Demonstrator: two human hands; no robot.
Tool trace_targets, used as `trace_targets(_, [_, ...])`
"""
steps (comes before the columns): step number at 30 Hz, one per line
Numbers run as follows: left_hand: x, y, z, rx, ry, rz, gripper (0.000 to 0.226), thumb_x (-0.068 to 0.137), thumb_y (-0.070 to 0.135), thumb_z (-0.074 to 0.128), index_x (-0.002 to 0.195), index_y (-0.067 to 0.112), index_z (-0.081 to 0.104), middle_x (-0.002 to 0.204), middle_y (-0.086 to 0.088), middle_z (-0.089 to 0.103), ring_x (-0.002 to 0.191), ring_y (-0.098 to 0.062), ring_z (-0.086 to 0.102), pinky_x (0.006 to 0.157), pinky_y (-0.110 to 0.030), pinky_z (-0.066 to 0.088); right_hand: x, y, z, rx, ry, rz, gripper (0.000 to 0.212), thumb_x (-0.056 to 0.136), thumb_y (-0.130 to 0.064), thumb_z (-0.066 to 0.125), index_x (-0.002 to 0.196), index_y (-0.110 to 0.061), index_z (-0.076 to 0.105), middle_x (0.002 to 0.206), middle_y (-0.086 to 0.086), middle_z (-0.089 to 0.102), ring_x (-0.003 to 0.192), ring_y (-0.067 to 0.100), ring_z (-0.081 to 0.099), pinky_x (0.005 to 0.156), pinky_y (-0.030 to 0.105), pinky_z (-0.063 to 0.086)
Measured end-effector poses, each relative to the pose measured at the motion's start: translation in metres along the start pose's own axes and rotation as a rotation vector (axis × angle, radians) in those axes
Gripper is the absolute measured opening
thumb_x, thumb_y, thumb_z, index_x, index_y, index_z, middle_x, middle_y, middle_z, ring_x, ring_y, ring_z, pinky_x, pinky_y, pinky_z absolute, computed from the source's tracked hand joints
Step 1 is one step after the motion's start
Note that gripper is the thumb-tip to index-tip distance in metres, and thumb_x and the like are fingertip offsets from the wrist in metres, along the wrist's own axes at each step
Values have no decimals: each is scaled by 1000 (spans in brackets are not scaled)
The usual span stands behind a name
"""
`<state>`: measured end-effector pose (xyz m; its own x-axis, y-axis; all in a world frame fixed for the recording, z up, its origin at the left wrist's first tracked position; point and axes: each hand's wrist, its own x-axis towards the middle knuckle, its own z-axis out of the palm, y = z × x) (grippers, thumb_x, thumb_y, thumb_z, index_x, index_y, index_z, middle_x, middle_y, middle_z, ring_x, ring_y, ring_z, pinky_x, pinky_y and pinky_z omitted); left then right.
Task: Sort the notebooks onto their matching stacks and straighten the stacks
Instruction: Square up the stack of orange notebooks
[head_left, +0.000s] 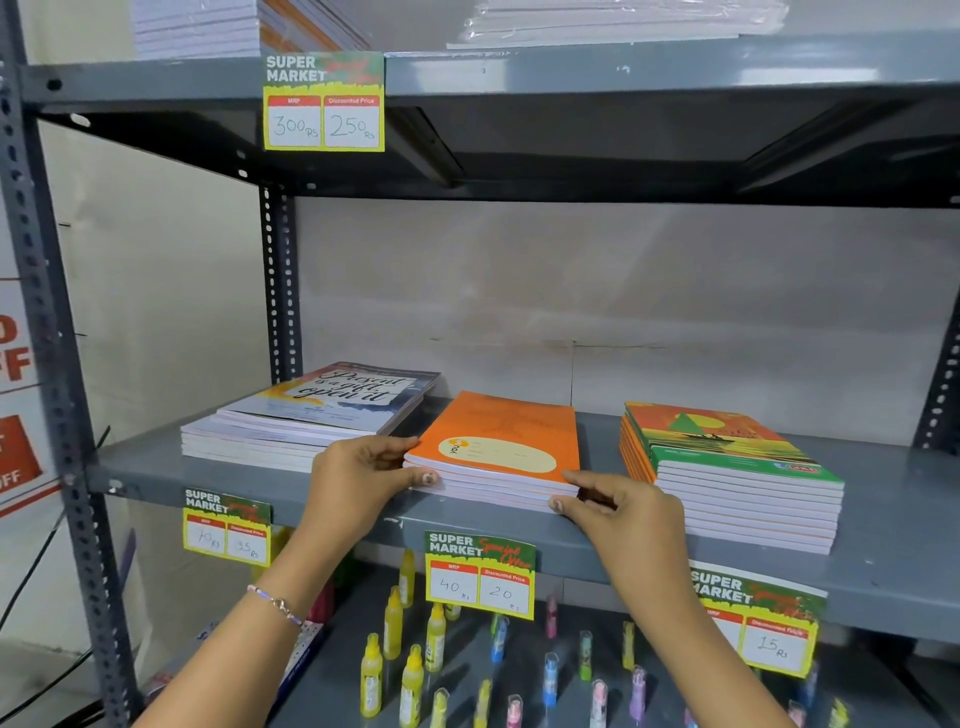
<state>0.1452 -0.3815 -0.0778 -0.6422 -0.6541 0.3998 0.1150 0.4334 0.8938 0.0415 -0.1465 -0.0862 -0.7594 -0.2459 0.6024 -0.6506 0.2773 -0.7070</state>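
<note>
Your hands sit at the two near corners of the orange stack (496, 457), which lies in the middle of the grey shelf (249, 470). Your left hand (358, 475) grips its near left corner, fingers over the top cover and thumb pressed against the page edges; your right hand (621, 506) pinches the near right corner the same way, thumb low on the edges. Left of the orange stack lies the blue-and-white stack (311, 421), its top notebook turned askew and overhanging toward the orange one. Right of the orange stack, apart from it, stands the taller green-and-orange stack (732, 478), its upper notebooks fanned slightly. Below the orange stack, a price tag (479, 574) hangs from the shelf edge, with small coloured bottles (413, 686) on the level beneath.
</note>
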Motion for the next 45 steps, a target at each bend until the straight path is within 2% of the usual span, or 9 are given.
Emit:
trace_targets(5, [1, 2, 0, -6, -16, -4, 53, 51, 22, 87, 102, 16, 75, 88, 0, 78, 84, -11, 74, 80, -38, 60, 1, -2, 0, -1, 11, -2, 28, 72, -23, 81, 100, -22, 77, 95, -4, 76, 74, -10, 64, 68, -7, 38])
trace_targets(14, [5, 6, -2, 59, -41, 20, 46, 56, 19, 88, 100, 16, 76, 87, 4, 78, 80, -2, 72, 81, -26, 58, 1, -2, -1, 10, 12, -14, 27, 71, -25, 81, 97, -18, 78, 92, -6, 76, 85, -21, 57, 69, -6, 39])
trace_targets(20, [1, 3, -1, 137, -52, 148, 45, 71, 21, 81, 115, 23, 70, 115, 13, 66, 109, -3, 60, 101, -28, 46, 4, -2, -4, 64, -2, 21, 20, 75, -25, 78, 94, -21, 79, 91, -8, 77, 88, -7, 63, 77, 1, 46])
trace_targets(26, [1, 4, -1, 133, -43, 185, 25, 75, 17, 77, 100, 21, 76, 103, 12, 73, 100, 3, 64, 94, -18, 47, 4, -5, -4, 73, -4, 39, 17, 76, -23, 77, 93, -20, 79, 89, -7, 77, 80, 2, 69, 78, 5, 49])
trace_targets(30, [2, 1, 0, 118, -32, 201, 25, 74, 17, 78, 98, 20, 77, 102, 10, 74, 99, 1, 66, 97, -24, 48, 6, -4, -4, 66, -5, 41, 17, 76, -23, 77, 92, -19, 79, 88, -7, 76, 87, -11, 61, 69, -3, 43])
trace_targets(34, [2, -1, 0, 81, -16, 179, 24, 72, 17, 79, 96, 20, 77, 102, 5, 76, 101, -4, 67, 99, -33, 50, 6, -3, -4, 44, 2, 39, 18, 75, -25, 78, 92, -20, 79, 89, -7, 77, 84, -4, 65, 72, -2, 44])
trace_targets(38, [-1, 4, 0, 120, -42, 168, 47, 60, 25, 85, 105, 20, 75, 112, 4, 73, 105, -8, 66, 100, -36, 50, 4, -5, -4, 5, -40, 39, 34, 70, -26, 82, 102, -20, 75, 94, -9, 73, 83, -1, 65, 77, 4, 48])
trace_targets(41, [-3, 8, 1, 279, -57, 156, 72, 58, 24, 89, 125, 19, 64, 122, 1, 68, 109, -7, 61, 102, -28, 46, 5, -3, -3, -4, -80, 41, 53, 63, -18, 87, 114, -18, 70, 103, -6, 72, 84, -1, 63, 72, -3, 42])
trace_targets(45, [-3, 13, 1, 243, -45, 114, 66, 55, 25, 90, 116, 15, 70, 102, -2, 76, 86, 1, 66, 95, -28, 51, 5, -1, -1, -65, -49, 30, 48, 66, -23, 85, 112, -22, 71, 106, -1, 74, 89, 3, 66, 81, 8, 46])
